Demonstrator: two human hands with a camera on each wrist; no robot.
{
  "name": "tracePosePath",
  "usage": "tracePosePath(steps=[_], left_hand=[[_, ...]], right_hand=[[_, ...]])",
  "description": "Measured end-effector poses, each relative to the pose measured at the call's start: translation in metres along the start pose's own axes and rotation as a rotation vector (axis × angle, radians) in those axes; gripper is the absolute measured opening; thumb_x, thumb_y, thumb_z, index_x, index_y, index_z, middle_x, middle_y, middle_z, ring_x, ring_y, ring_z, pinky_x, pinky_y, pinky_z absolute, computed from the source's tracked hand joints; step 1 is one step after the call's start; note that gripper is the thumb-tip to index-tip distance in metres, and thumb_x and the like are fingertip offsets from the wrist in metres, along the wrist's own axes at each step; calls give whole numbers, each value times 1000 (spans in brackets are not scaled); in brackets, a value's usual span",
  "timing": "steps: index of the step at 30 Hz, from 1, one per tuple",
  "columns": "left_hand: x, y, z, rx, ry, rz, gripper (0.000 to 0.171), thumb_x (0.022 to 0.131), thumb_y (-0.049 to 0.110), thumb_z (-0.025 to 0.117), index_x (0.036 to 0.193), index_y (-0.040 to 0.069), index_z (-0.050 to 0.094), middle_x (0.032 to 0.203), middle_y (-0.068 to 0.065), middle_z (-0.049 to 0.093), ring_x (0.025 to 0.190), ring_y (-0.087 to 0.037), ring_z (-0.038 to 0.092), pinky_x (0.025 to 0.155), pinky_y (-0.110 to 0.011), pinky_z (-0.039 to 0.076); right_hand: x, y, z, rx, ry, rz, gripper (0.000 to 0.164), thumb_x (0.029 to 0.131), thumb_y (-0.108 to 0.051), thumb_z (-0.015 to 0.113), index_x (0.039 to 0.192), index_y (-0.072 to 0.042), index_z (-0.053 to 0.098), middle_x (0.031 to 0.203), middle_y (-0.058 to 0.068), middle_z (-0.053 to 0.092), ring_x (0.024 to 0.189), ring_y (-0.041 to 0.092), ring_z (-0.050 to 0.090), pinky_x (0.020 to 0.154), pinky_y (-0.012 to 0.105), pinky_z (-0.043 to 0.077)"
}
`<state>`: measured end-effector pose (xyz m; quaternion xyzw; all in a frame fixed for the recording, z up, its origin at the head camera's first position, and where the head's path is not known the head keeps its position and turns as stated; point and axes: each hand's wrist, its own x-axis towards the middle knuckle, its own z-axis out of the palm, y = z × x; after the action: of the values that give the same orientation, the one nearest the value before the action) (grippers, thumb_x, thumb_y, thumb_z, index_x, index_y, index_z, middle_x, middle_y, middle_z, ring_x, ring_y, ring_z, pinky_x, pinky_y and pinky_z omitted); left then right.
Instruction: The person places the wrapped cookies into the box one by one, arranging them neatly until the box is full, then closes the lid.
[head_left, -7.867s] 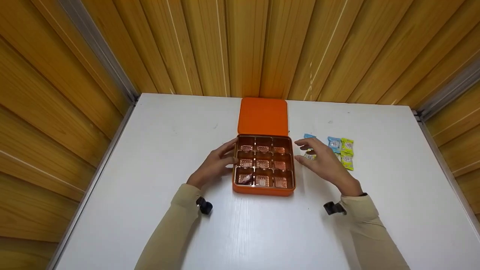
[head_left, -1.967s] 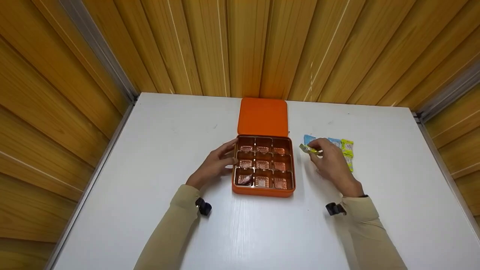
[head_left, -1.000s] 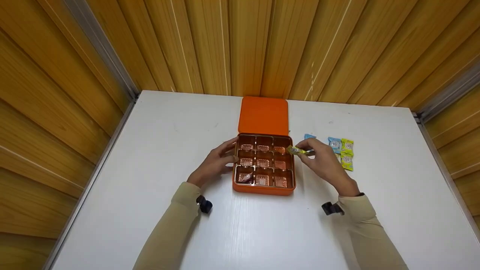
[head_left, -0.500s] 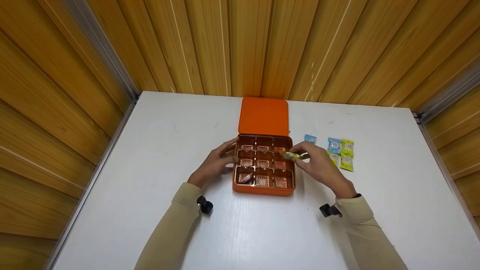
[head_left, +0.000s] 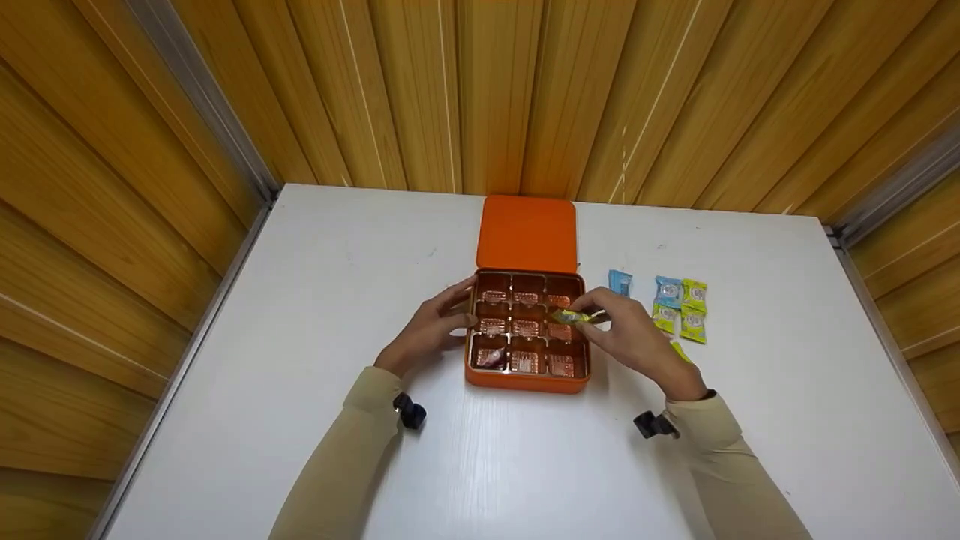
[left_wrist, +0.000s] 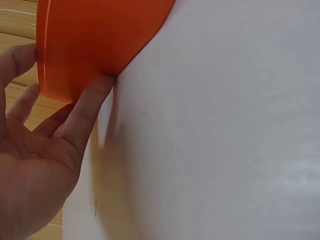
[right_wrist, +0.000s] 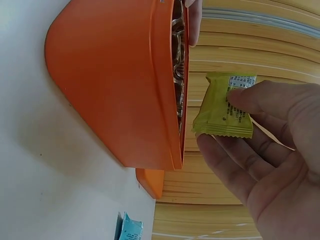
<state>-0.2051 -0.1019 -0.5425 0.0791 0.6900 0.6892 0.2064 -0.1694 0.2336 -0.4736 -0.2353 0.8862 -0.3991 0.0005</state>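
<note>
An orange tin (head_left: 525, 384) stands with its lid (head_left: 526, 232) laid back, and a brown tray divided into several square compartments fills it. My left hand (head_left: 427, 330) rests against the tin's left wall, fingers extended; in the left wrist view the fingertips touch the orange side. Between thumb and fingers, my right hand (head_left: 630, 334) pinches a yellow-green wrapped candy (right_wrist: 225, 107), held over the right column of compartments. Printed text and a crimped edge show on its wrapper. A dark red wrapped piece (head_left: 491, 358) lies in the front left compartment.
Right of the tin lie a blue packet (head_left: 619, 282), a second blue packet (head_left: 669, 290) and several yellow-green packets (head_left: 694, 325). One yellow-green packet (head_left: 680, 351) is partly hidden by the right wrist. Wood-look panels (head_left: 495, 97) rise behind the white table (head_left: 360, 240).
My right hand picked up the yellow-green candy from the table and carried it left, over the tin's rim and above the compartments. The left hand stayed at the tin's side.
</note>
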Motion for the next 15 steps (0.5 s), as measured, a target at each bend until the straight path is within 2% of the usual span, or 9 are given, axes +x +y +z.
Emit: tracePosePath(steps=[8, 15], left_hand=[[-1, 0, 0, -9, 3, 2, 76, 99, 7, 68, 166, 30, 40, 165, -10, 43, 143, -32, 50, 102, -51, 56], [0, 1, 1, -14, -1, -4, 76, 99, 7, 68, 166, 30, 40, 165, -8, 42, 142, -31, 51, 102, -50, 56]], right_hand=[[2, -4, 5, -13, -36, -30, 25, 96, 7, 74, 117, -6, 69, 114, 6, 70, 105, 29, 71, 90, 50, 61], [6, -9, 8, -17, -65, -45, 27, 93, 7, 77, 115, -8, 69, 111, 5, 70, 102, 25, 70, 87, 44, 62]])
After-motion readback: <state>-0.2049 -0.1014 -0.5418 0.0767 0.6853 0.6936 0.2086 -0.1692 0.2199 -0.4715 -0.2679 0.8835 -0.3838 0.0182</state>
